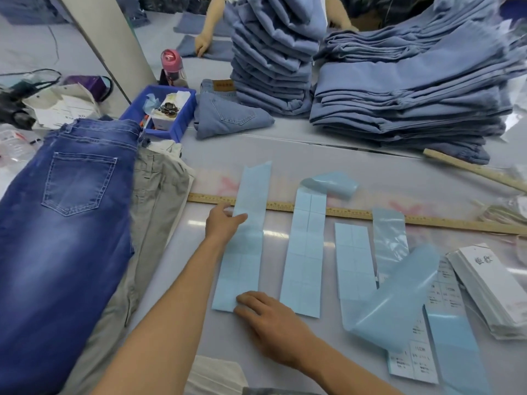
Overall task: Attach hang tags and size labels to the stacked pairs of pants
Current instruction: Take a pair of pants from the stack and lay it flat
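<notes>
Several light blue label strips lie side by side on the table. My left hand (224, 222) rests with straight fingers on the left edge of the leftmost strip (244, 252). My right hand (271, 320) presses flat on that strip's near end. A second strip (305, 252) with a curled top and a shorter strip (353, 260) lie to the right. A curled backing sheet (396, 295) covers printed size labels (419, 354). White hang tags (490, 283) are stacked at the far right. Two stacks of folded blue pants (399, 89) stand at the back.
A wooden ruler (427, 219) runs across the table under the strips; a second one (470, 169) lies by the pants. Dark blue jeans (65, 209) over beige trousers (154, 201) lie left. A blue bin (162, 109), a pink bottle (172, 67) and another person's hand (202, 44) are behind.
</notes>
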### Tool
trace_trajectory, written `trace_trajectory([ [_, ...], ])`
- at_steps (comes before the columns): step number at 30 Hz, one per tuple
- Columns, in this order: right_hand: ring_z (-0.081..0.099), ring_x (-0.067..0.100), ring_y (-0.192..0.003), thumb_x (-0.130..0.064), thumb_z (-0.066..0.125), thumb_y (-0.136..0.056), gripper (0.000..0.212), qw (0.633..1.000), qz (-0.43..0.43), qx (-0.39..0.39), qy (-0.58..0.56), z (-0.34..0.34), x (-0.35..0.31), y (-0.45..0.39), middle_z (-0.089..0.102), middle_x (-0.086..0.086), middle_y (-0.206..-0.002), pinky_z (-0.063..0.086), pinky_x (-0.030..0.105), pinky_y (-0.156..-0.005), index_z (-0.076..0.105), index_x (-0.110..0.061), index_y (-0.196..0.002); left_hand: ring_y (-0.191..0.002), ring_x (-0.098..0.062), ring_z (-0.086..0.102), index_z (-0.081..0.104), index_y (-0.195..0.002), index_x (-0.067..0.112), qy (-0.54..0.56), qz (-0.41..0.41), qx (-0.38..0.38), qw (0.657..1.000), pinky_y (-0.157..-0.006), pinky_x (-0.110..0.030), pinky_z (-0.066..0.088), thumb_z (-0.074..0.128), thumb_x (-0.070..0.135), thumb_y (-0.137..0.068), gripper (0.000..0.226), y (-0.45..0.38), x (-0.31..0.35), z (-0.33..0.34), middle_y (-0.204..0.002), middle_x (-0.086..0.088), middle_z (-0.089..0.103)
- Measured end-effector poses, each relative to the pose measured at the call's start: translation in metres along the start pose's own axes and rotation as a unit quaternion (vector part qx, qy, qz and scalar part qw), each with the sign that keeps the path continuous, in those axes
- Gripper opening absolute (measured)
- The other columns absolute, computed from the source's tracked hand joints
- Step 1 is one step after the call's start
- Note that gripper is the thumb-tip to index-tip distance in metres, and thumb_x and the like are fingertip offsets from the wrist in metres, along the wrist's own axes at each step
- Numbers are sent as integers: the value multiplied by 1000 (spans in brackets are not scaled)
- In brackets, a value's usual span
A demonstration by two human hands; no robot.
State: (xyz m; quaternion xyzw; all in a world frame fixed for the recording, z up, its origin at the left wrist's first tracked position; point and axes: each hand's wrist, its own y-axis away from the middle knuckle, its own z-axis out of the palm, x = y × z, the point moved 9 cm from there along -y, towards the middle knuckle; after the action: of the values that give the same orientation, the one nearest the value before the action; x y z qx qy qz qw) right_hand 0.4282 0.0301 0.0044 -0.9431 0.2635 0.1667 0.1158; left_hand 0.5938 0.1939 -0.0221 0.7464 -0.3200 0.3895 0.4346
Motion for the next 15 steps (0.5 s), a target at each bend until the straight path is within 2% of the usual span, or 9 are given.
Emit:
trace_trajectory([
  [2, 59, 23, -126, -13, 67, -83, 42, 1000, 0, 6, -3, 2, 0, 2, 62, 5, -137, 51, 31, -102, 66, -14, -125, -101, -27, 69, 68, -119, 10, -18, 6, -2, 1000, -87, -34, 55, 84, 18, -81, 41, -19, 12, 8, -112, -7, 72],
  [4, 57, 23, -129, -13, 63, -85, 43, 1000, 5, 6, -12, 3, 3, 3, 60, 5, -140, 49, 30, -105, 64, -14, -128, -98, -30, 71, 72, -114, 3, 43, -12, -22, 999, -88, -38, 59, 80, 6, -83, 33, -29, 18, 16, -109, -11, 74],
  [6, 54, 24, -132, -13, 56, -89, 42, 1000, 10, 3, -28, 4, 7, 4, 58, 6, -143, 44, 30, -110, 63, -13, -130, -85, -29, 70, 75, -101, 4, 103, -8, -79, 991, -71, -30, 60, 73, -4, -85, 18, -27, 27, 21, -95, -12, 77],
  [7, 53, 25, -133, -12, 55, -91, 41, 999, 18, 4, -45, 4, 10, 4, 56, 7, -145, 42, 31, -112, 62, -13, -131, -81, -25, 67, 76, -94, 8, 106, 11, -108, 988, -64, -24, 55, 71, -6, -86, 17, -21, 33, 19, -86, -7, 76],
  [8, 52, 26, -134, -12, 55, -93, 40, 998, 29, 6, -63, 4, 13, 4, 55, 7, -146, 41, 32, -113, 62, -12, -132, -81, -22, 64, 75, -89, 13, 100, 40, -134, 985, -63, -23, 51, 68, -7, -87, 21, -13, 39, 14, -83, -2, 73],
  [10, 51, 25, -135, -12, 55, -95, 39, 994, 55, 5, -95, 6, 17, 4, 54, 6, -148, 38, 30, -115, 62, -13, -133, -89, -19, 64, 75, -85, 18, 118, 97, -193, 969, -72, -25, 50, 63, -11, -86, 31, 9, 44, -2, -91, -2, 72],
  [12, 51, 21, -133, -15, 51, -95, 40, 987, 86, -2, -137, 8, 20, 5, 55, 4, -147, 34, 21, -114, 64, -13, -132, -100, -17, 68, 79, -82, 18, 120, 138, -257, 949, -83, -25, 54, 67, -6, -81, 27, 37, 37, -19, -107, -5, 75],
  [14, 51, 14, -129, -16, 46, -90, 45, 967, 133, -2, -215, 7, 28, 5, 59, 3, -143, 30, 11, -111, 66, -12, -130, -117, -13, 66, 81, -84, 15, 59, 145, -304, 940, -92, -24, 53, 70, 3, -79, 18, 62, 15, -31, -122, -3, 73],
  [15, 54, 12, -128, -12, 46, -88, 45, 956, 158, 7, -247, 5, 33, 5, 61, 2, -140, 34, 12, -110, 68, -11, -127, -122, -10, 63, 82, -83, 16, 18, 147, -310, 939, -95, -23, 51, 69, 4, -80, 18, 71, 3, -36, -126, 1, 71],
])
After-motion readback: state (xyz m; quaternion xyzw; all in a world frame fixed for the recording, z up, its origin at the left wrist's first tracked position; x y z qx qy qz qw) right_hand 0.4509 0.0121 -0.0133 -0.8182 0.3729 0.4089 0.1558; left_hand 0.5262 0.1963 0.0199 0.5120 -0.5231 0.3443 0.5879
